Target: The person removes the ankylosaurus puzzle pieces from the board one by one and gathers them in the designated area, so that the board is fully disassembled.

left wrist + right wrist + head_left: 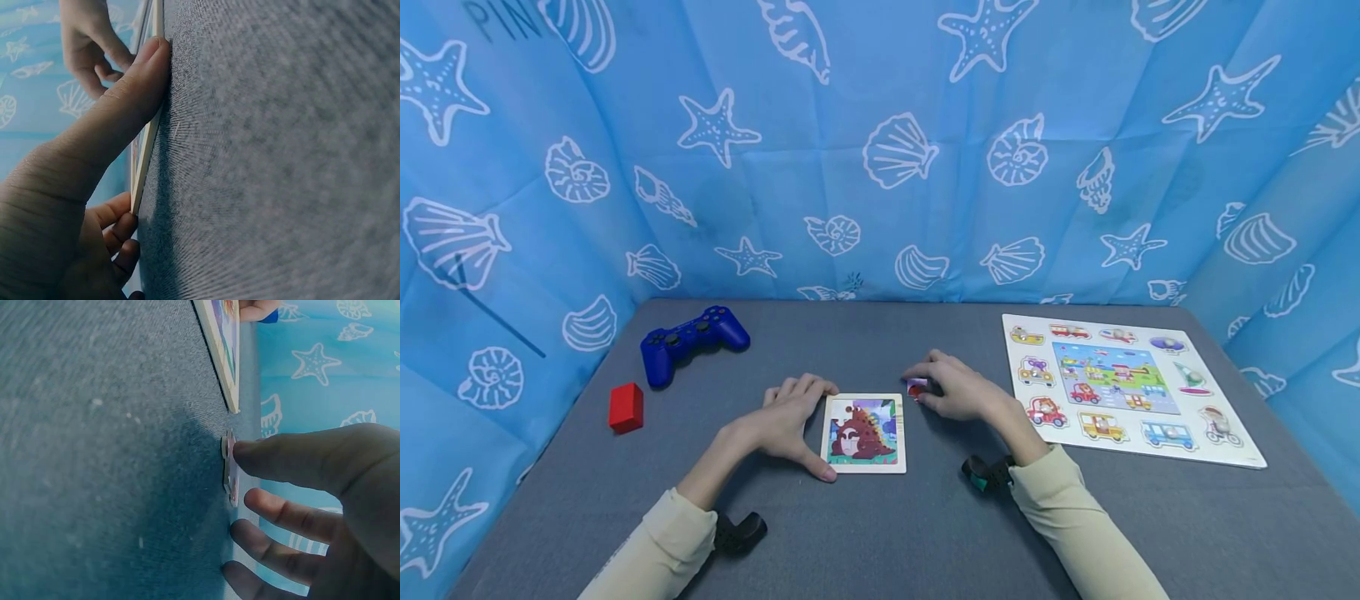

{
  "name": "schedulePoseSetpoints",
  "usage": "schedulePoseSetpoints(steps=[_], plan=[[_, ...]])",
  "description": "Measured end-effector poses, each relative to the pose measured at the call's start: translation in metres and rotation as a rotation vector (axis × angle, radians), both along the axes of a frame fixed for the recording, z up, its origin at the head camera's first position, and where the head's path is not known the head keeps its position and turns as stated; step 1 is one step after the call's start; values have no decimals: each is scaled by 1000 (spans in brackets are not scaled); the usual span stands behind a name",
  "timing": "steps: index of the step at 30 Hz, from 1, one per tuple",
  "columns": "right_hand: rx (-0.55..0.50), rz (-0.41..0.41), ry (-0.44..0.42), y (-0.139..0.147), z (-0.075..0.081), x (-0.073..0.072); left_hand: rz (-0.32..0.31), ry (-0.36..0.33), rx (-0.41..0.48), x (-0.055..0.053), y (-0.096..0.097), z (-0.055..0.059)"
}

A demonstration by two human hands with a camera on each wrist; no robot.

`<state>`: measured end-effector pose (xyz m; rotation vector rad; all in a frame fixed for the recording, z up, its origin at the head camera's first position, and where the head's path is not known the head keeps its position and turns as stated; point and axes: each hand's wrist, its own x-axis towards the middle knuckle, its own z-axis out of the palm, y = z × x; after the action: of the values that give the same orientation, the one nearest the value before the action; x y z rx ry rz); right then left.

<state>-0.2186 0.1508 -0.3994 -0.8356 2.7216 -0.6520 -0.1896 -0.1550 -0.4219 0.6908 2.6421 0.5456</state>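
Observation:
A square wooden jigsaw puzzle [862,433] with a dark-red spiky animal lies on the table in the head view. My left hand [786,421] grips its left side, thumb [147,59] at the near corner and fingers [115,212] at the far one. Right of the frame, my right hand [958,387] hovers low with spread fingers over a small purple and red puzzle piece [917,387]. In the right wrist view, the thumb tip touches this flat piece [230,469], while the other fingers stay slightly bent beside it.
A white peg puzzle board [1138,433] with vehicle pieces lies at the right. To the left are a blue game controller [695,340] and a red block [626,407]. A blue shell-patterned curtain [955,208] stands behind the grey table [925,533].

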Motion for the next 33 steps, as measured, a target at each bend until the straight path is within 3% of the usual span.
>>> schedulePoseSetpoints(steps=[25, 33], plan=[[-53, 69, 72, -26, 17, 11, 3, -18, -8, -1, 0, 2], [-54, 118, 43, -46, 20, 14, -3, -20, 9, 0, -1, 2]])
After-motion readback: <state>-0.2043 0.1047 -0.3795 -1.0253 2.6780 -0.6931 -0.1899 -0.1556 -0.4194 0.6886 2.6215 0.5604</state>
